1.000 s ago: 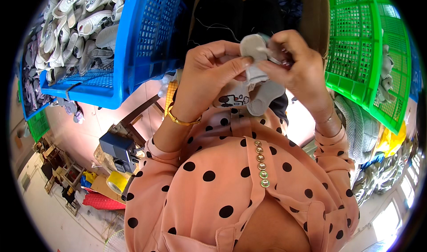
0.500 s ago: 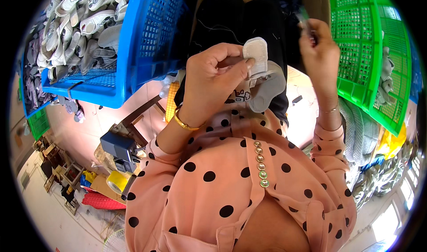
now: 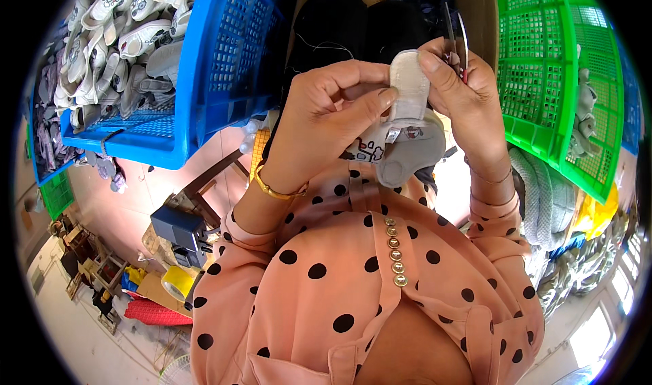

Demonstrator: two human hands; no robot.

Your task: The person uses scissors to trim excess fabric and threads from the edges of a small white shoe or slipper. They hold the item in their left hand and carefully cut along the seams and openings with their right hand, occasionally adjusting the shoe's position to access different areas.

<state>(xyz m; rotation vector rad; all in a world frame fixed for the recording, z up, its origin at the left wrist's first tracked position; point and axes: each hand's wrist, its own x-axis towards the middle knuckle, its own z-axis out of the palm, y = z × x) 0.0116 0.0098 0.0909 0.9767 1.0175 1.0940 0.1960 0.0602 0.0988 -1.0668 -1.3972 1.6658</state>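
Over my lap, my left hand (image 3: 326,110) pinches a small white cloth shoe (image 3: 411,159) between thumb and fingers. A rounded, pale end of the shoe (image 3: 409,76) stands up past the thumb, with stitching along its edge. Below it hang a grey sole-shaped part and a white panel with a dark printed drawing. My right hand (image 3: 468,103) grips a pair of small scissors (image 3: 456,38) with red on the handle, blades pointing away from me. Its thumb touches the right edge of the shoe's pale end.
A blue plastic crate (image 3: 227,65) on the left is heaped with similar light shoes (image 3: 112,45). Green baskets (image 3: 533,79) stand on the right, with a few grey pieces (image 3: 583,123) inside. Thread lies over my dark trousers (image 3: 333,35). A yellow tape roll (image 3: 178,283) is at lower left.
My right hand has come left and inward with the scissors, and its thumb now meets the shoe. My left hand and the shoe have shifted slightly right.
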